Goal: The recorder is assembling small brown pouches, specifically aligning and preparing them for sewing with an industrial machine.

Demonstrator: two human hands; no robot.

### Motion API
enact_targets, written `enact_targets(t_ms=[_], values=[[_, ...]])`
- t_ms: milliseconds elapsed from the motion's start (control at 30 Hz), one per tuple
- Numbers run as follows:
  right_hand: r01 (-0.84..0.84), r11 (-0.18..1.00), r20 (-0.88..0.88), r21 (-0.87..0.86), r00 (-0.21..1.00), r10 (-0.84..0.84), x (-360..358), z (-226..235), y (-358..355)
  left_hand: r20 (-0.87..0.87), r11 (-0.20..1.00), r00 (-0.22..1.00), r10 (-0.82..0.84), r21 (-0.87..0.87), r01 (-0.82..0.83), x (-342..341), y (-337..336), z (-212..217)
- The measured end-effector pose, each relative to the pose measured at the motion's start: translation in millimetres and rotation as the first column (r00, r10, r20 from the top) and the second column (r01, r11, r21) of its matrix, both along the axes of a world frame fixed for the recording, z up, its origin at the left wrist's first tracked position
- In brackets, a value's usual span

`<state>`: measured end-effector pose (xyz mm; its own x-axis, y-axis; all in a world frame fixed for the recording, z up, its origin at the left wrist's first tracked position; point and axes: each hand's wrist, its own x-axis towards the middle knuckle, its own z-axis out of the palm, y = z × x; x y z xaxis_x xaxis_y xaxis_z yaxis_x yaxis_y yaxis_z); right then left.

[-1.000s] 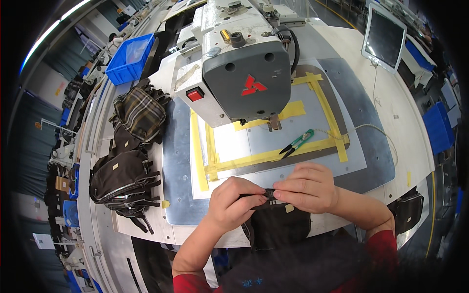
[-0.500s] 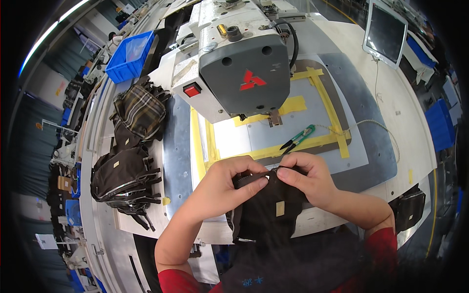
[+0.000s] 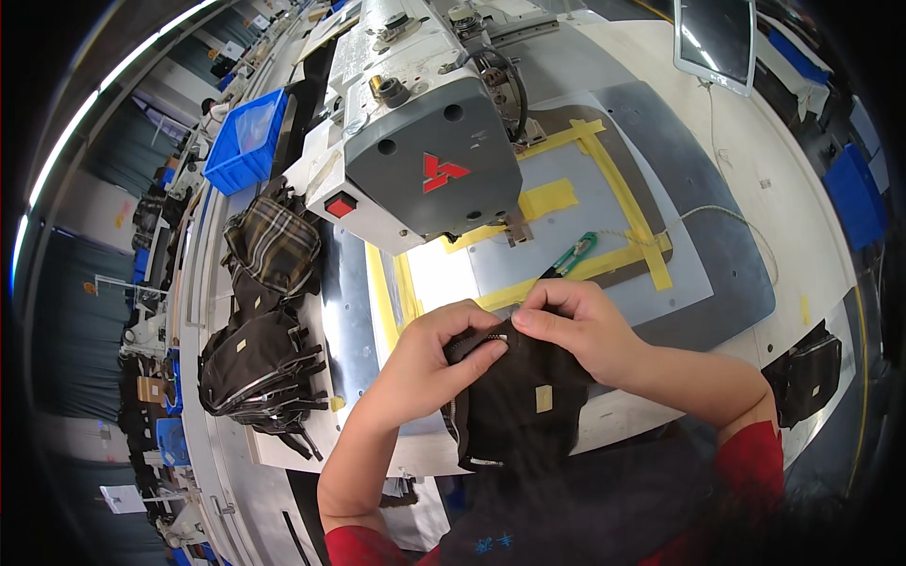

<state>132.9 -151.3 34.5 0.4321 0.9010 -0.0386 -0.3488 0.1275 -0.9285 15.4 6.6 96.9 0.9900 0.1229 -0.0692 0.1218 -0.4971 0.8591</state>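
Compared with half a second earlier, both hands and the black bag are seen slightly lower and closer to the body, and the bag's top edge is now bunched between the fingers. The left hand [image 3: 429,363] is closed over the upper left of the black fabric bag [image 3: 514,401], its grip narrow and pinching the zipper edge. The right hand [image 3: 576,325] is curled over the upper right of the same edge, its grip likewise pinched on the fabric, thumb against forefinger. The bag hangs over the near rim of the tabletop [image 3: 755,170], just in front of the grey metal plate marked out with yellow tape [image 3: 604,193]. Green-handled snips [image 3: 571,257] lie on that plate, just beyond the right hand. The grey sewing machine head [image 3: 429,156] stands above the plate. Finished dark bags [image 3: 260,363] are piled at the left, with a blue bin [image 3: 245,141] beyond them.
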Motion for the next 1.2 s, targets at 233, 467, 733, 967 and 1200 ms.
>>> enact_targets(t_ms=[233, 467, 733, 967, 1200], values=[[0.017, 0.998, -0.080, 0.055, 0.997, -0.013, 0.9, 3.3, -4.1, -0.111, 0.997, 0.994, -0.013, -0.076, 0.005, -0.7, 3.0, -2.1], [0.365, 0.931, -0.262, -0.001, 0.899, -0.352, 16.3, 3.0, -10.9, -0.073, 0.943, 0.997, 0.037, -0.326, -0.059, -1.4, 18.3, -48.8], [0.632, 0.771, -0.448, -0.074, 0.670, -0.592, 84.4, -33.2, -56.6, -0.259, 0.847, 0.963, 0.068, -0.495, -0.193, 11.4, 31.4, -58.5], [0.646, 0.756, -0.522, -0.105, 0.612, -0.595, 78.9, -29.3, -68.5, -0.130, 0.774, 0.992, 0.009, -0.627, -0.089, 12.5, 24.2, -45.1], [0.656, 0.755, -0.490, 0.006, 0.660, -0.570, 71.7, -17.1, -78.3, -0.059, 0.691, 0.997, -0.052, -0.723, -0.007, 8.9, 19.8, -34.9]])
